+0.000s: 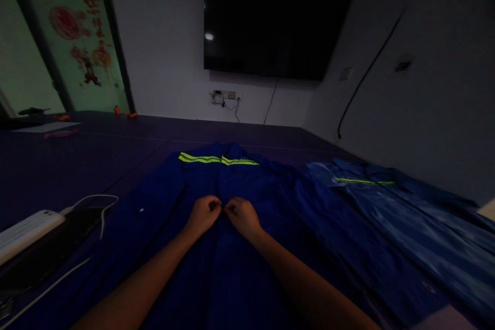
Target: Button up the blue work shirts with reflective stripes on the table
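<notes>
A blue work jacket point(270, 201) with neon yellow stripes near its collar lies flat in front of me on a dark table point(96, 149). My left hand point(203, 213) and my right hand point(243, 215) meet at the jacket's front placket, just below the collar. Both hands have their fingers pinched together on the fabric at the middle seam, fingertips almost touching. What exactly sits between the fingertips is too small and dark to make out.
A second blue garment point(406, 216) with a thin yellow stripe lies to the right. At the left edge sit a white power strip point(27, 229), a dark phone point(83, 216) and a white cable point(102, 206). A black screen point(270, 20) hangs on the far wall.
</notes>
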`<act>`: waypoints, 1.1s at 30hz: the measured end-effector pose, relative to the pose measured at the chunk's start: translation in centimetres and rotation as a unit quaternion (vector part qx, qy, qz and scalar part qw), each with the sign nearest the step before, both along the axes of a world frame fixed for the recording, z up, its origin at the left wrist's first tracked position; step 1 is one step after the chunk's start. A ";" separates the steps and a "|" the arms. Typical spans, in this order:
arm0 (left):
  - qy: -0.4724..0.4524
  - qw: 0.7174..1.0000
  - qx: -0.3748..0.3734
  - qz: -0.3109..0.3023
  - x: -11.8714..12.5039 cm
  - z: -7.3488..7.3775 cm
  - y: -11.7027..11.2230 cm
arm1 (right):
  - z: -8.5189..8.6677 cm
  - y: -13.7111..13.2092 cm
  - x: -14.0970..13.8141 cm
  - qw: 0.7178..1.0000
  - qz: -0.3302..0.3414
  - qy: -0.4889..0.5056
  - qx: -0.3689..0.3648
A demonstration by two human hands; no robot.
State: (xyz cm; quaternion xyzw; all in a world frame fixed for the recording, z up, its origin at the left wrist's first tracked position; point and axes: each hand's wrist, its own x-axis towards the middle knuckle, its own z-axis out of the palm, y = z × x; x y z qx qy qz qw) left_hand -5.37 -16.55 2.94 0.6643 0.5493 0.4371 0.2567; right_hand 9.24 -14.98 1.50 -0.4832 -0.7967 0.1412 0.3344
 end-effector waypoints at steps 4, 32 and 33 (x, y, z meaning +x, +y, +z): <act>-0.018 1.000 0.006 -0.005 0.0 -0.3 0.1 | 0.1 -0.1 -0.1 1.000 -0.002 -0.006 0.002; -0.099 0.995 -0.025 -0.009 -0.2 -0.9 0.6 | 0.1 -0.3 -0.2 1.000 0.002 0.005 -0.014; -0.100 0.995 -0.025 -0.009 -0.2 -0.9 0.6 | 0.1 -0.3 -0.2 1.000 0.005 0.008 -0.017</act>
